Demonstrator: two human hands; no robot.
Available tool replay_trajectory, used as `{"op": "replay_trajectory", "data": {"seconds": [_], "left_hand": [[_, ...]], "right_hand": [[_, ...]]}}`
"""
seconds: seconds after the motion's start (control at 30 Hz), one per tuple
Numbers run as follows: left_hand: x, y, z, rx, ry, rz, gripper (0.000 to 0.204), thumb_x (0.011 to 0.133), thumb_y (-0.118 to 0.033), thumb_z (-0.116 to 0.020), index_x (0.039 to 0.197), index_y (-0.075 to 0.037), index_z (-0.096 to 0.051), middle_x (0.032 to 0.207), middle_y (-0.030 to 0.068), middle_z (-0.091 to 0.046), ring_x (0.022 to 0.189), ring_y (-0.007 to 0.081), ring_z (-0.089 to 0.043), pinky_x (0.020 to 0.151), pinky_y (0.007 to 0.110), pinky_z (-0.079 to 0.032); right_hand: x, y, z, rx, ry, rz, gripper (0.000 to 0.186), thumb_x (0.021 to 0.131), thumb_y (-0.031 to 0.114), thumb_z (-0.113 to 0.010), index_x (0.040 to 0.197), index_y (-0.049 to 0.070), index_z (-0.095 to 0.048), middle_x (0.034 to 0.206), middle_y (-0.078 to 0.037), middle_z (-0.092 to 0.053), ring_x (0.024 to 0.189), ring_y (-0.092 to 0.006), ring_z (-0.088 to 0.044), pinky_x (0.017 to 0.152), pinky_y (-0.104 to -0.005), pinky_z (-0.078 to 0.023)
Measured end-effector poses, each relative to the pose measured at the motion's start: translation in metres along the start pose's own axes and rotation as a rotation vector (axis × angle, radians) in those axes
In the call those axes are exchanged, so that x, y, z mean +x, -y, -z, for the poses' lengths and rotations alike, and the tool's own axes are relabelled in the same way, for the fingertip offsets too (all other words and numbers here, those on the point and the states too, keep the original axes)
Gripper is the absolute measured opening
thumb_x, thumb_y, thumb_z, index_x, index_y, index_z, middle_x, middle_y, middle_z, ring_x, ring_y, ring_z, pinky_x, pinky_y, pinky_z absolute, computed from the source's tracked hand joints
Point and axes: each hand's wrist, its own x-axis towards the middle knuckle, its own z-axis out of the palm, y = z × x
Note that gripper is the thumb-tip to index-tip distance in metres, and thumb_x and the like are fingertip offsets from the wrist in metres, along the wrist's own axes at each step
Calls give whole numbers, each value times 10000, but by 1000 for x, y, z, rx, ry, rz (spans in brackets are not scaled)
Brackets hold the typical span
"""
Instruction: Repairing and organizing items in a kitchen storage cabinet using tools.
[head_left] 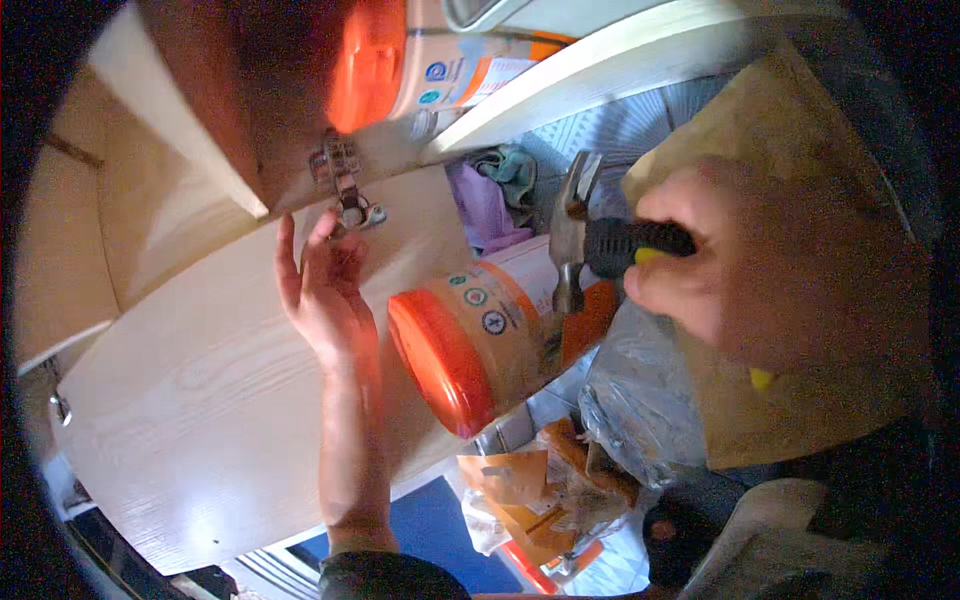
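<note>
My right hand is closed around the black and yellow handle of a claw hammer. Its metal head stands upright in front of a white container with an orange lid, which lies on its side. To the left, my left hand reaches up with its fingers apart. Its fingertips are at a metal cabinet hinge, which joins a pale wooden door panel to the cabinet. The thumb is partly hidden, and I cannot tell whether it presses on the hinge.
A second orange-lidded container is at the top. Cabinet side panels rise at the left. Purple cloth, clear plastic wrap, brown cardboard and torn orange packaging crowd the right and lower middle. Another hinge shows at far left.
</note>
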Motion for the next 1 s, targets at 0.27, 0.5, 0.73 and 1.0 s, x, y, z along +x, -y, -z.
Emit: {"op": "replay_trajectory", "data": {"seconds": [0.27,0.5,0.73,1.0], "left_hand": [[4,-15,-5,40,20,-16,487,862,-47,-418,1319,-43,-249,1063,148,-569,789,212,-607,735,325,-505],[10,-27,-5,-35,-26,97,411,896,-141,-373,1284,-10,-328,1183,172,-475,1000,245,-510,822,317,-437],[4,-50,-4,-288,-66,154,374,858,-59,-437,1214,30,-364,1077,154,-533,956,243,-550,861,347,-446],[-18,-70,14,-372,-208,272,464,886,-156,-400,1286,50,-283,1259,211,-388,1135,277,-416,962,360,-320]], "right_hand": [[-3,-33,-19,-70,-426,478,270,699,196,-646,844,-14,-560,802,-187,-549,786,-322,-555,690,-361,-445],[1,-22,-15,305,-75,295,253,766,248,-569,840,7,-542,731,-125,-541,622,-240,-559,556,-363,-454],[13,65,-27,1081,451,-464,248,818,308,-487,811,60,-496,624,-67,-520,503,-181,-522,453,-356,-444],[64,110,-94,1499,208,-285,253,817,316,-477,865,71,-522,635,-59,-523,501,-153,-486,470,-287,-387]]}}
